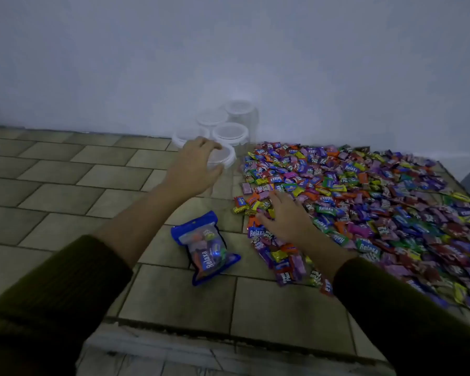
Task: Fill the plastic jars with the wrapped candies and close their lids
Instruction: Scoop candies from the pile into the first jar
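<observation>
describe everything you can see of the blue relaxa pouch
The blue pouch is soft glossy plastic: blue border, clear window, white Relaxa print, a few wrapped candies inside. It lies flat on the tiled surface, askew, just left of the loose candies. Neither the left hand, on a jar lid, nor the right hand touches it.

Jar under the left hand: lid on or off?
On. The white lid sits flat on the jar, with the left hand curled over its rim.

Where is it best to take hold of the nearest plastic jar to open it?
By its white lid, from above: the nearest jar stands upright, the round lid faces up, and the left hand curls over its rim. Other jars crowd behind it.
</observation>
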